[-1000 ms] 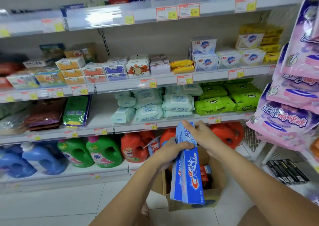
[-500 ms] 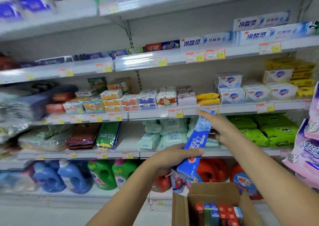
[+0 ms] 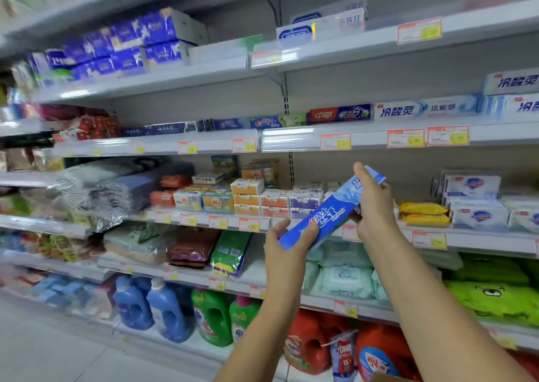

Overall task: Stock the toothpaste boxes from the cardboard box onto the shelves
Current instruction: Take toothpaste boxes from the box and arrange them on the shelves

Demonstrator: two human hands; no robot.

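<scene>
One blue toothpaste box (image 3: pixel 329 212) is in play, held in the air below the toothpaste shelf (image 3: pixel 291 141), tilted with its low end left and its high end right. Both hands are on it. The left hand (image 3: pixel 287 244) grasps the low end, thumb across the printed face, fingers behind. The right hand (image 3: pixel 374 203) wraps the high end near the flap, thumb pointing up. Neither hand is released. Handling, as a judgement: it is a thin carton with a tube inside, so likely light and stiff along its length, but the walls would dent if squeezed. The glossy print may be a bit slippery, and the end flaps are the weak spot, so don't pull there. Best hold is the long narrow sides, thumb on one and fingers opposite, near the middle; one hand should do. A matching carton (image 3: pixel 264 122) lies lengthwise on the toothpaste shelf, face out, so this one likely needs levelling before it slides in. Free space there is too blurred to tell. Of the cardboard box (image 3: pixel 385 378), only a brown corner shows far below the toothpaste shelf, contents hidden.
</scene>
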